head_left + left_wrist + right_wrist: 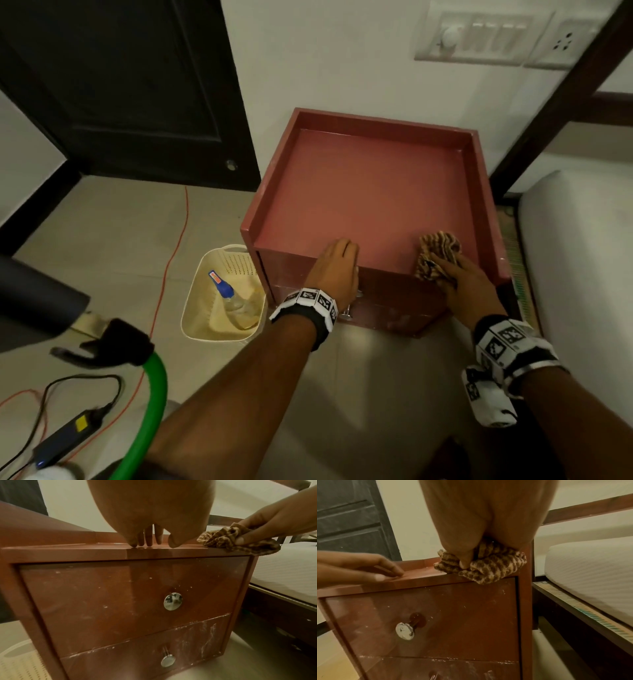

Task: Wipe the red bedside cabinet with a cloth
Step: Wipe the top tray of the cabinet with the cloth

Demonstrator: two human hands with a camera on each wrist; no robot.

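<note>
Under both hands stands one red bedside cabinet (366, 192), glossy, with a raised rim on three sides of its top and two scuffed, white-flecked drawers, each with one metal knob (172, 601). One brown patterned cloth (436, 255) lies bunched at the top's front right corner, gripped by the right hand (460, 286), thumb pinching it. Left of it, the left hand (337, 269) rests with straight fingers (148, 538) on the front edge.

The tiled floor (359, 377) carries the red cabinet (363, 192) and a cream basket (197, 308).
</note>
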